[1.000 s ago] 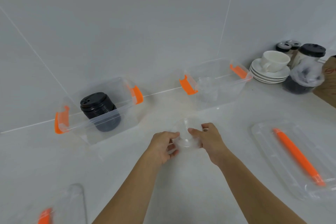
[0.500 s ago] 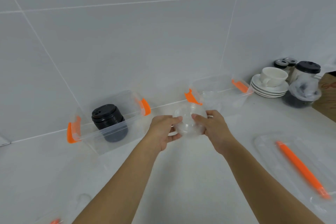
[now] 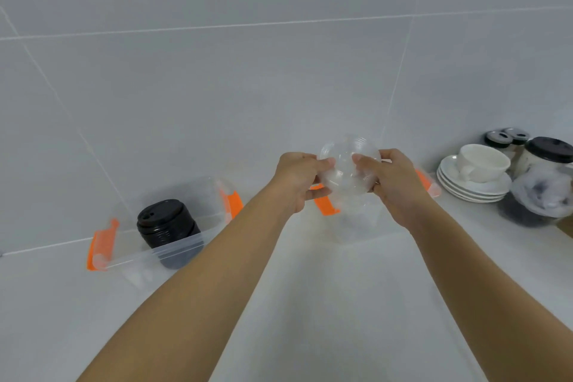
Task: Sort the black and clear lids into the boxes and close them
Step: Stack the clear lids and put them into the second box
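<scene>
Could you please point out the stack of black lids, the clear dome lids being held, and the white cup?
stack of black lids (image 3: 166,223): head view, ribbed side of the stack.
clear dome lids (image 3: 345,169): head view, dome centre between both hands.
white cup (image 3: 482,163): head view, outer wall.

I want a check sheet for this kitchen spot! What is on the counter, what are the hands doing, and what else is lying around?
Surface: pale grey counter, bare in the foreground.
Job's things: stack of clear domed plastic lids held up above the right clear plastic box with orange latches, mostly hidden; left clear plastic box with orange latches open, holding a stack of black plastic lids.
Clutter: white cup on stacked white saucers; dark-lidded jars; clear bag of dark things.
Grippers: left hand and right hand both pinch the clear lids.
Cables: nothing seen.
Surroundings: grey tiled wall.
</scene>
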The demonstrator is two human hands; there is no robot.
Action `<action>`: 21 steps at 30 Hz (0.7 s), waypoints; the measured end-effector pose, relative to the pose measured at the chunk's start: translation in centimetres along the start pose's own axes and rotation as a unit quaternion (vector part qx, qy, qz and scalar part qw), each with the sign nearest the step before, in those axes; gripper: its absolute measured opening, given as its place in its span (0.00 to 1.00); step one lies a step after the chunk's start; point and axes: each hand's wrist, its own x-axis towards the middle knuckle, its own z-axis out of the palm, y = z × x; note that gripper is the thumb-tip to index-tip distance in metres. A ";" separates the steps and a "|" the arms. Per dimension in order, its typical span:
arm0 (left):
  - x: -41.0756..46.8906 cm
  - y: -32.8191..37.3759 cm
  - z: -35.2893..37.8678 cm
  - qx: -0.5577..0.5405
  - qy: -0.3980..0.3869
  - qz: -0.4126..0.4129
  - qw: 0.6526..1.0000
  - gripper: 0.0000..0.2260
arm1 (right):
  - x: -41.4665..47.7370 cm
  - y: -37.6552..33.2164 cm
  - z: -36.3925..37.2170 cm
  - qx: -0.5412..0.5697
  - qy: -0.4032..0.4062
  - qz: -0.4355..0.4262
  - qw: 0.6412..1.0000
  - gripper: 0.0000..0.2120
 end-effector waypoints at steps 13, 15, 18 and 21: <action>7.3 -0.1 8.0 0.056 0.030 -0.093 0.994 0.18 | 8.9 1.4 -5.4 -0.094 -0.039 0.086 0.991 0.07; 7.9 -0.4 8.7 0.056 0.034 -0.116 0.991 0.21 | 9.6 2.1 -5.8 -0.103 -0.052 0.110 0.987 0.07; 8.9 -0.8 9.2 0.046 0.042 -0.151 0.987 0.24 | 10.4 2.8 -6.0 -0.128 -0.064 0.144 0.979 0.11; 9.9 -1.4 9.5 0.031 0.063 -0.178 0.982 0.24 | 11.1 3.3 -5.8 -0.145 -0.074 0.177 0.971 0.09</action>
